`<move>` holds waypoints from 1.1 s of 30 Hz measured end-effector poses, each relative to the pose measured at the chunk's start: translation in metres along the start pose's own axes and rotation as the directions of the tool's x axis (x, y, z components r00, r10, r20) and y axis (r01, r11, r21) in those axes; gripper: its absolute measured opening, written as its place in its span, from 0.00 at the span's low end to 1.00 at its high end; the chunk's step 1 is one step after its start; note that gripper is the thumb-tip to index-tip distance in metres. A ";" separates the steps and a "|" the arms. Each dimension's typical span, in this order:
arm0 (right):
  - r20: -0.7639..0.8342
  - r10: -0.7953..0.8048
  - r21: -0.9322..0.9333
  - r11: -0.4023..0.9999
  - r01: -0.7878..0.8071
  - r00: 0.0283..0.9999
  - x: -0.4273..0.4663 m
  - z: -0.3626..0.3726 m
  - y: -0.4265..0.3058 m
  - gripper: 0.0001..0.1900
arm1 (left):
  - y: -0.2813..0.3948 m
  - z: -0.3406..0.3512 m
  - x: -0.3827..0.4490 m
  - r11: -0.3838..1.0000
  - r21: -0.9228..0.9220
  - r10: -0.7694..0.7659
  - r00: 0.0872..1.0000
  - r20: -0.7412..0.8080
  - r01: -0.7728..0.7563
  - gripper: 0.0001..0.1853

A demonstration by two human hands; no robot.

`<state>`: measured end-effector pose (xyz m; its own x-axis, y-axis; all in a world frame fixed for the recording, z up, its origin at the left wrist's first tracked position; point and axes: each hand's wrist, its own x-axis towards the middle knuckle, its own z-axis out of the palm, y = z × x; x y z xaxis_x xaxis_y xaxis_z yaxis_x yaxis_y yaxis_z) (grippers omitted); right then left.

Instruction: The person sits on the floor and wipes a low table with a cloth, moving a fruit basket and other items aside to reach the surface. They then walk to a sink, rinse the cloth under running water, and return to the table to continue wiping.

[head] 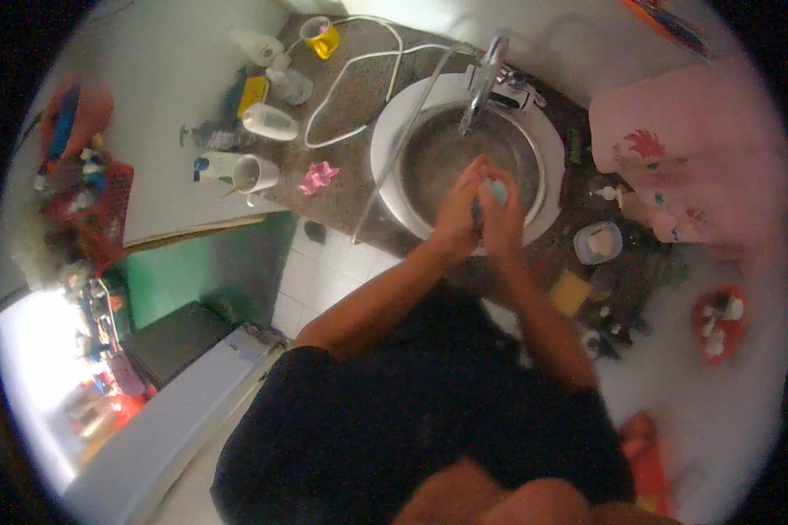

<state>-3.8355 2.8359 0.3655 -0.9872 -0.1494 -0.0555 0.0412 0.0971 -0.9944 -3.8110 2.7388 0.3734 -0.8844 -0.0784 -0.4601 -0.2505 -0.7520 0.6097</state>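
My left hand (461, 209) and my right hand (507, 213) come together over the near part of a round basin (387, 154) with a white rim. A small pale blue object (497, 190), possibly soap, shows in my right hand. Something dark blue (477, 214) is partly visible between the two palms; its kind is unclear. How the fingers of my left hand close is hidden where the hands meet. A chrome faucet (482, 92) arches over the basin beyond my fingertips. Whether water runs from it is too blurred to tell.
A white hose (400, 144) crosses the basin's left side. Left on the dark counter are a pink crumpled item (318, 178), a white mug (255, 174) and a yellow mug (322, 38). At right lie a soap dish (597, 243), a yellow sponge (570, 293) and a hanging pink towel (689, 151).
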 end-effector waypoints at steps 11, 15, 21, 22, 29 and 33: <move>-0.002 0.220 0.017 0.975 -0.220 0.975 0.020 0.038 -0.005 0.23 | 0.013 -0.017 -0.024 0.991 -0.108 0.087 0.996 0.019 -0.085 0.30; -0.007 0.069 -0.103 0.992 -0.070 0.998 0.010 0.046 -0.014 0.22 | 0.019 -0.033 -0.018 0.954 -0.296 -0.033 0.998 0.051 0.047 0.31; -0.030 0.253 0.126 0.961 -0.247 0.967 0.021 0.046 0.003 0.23 | 0.004 -0.045 -0.016 0.960 -0.278 0.027 0.998 0.058 -0.010 0.29; -0.038 0.305 0.202 0.935 -0.292 0.951 0.027 0.047 -0.004 0.23 | 0.007 -0.047 -0.018 0.976 -0.216 0.054 0.995 0.086 -0.034 0.27; 0.040 0.423 0.736 0.600 -0.313 0.905 0.040 0.008 -0.022 0.23 | 0.058 -0.060 -0.021 0.936 -0.318 -0.113 0.985 0.130 0.149 0.25; -0.047 0.206 0.461 0.872 -0.162 0.977 0.022 -0.003 -0.014 0.22 | 0.060 -0.054 -0.015 0.869 -0.461 -0.126 0.982 0.143 0.178 0.25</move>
<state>-3.8584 2.8341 0.3785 -0.9637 -0.0795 -0.2550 0.2666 -0.3449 -0.9000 -3.7913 2.6597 0.3820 -0.8930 0.1108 -0.4361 -0.1937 -0.9695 0.1503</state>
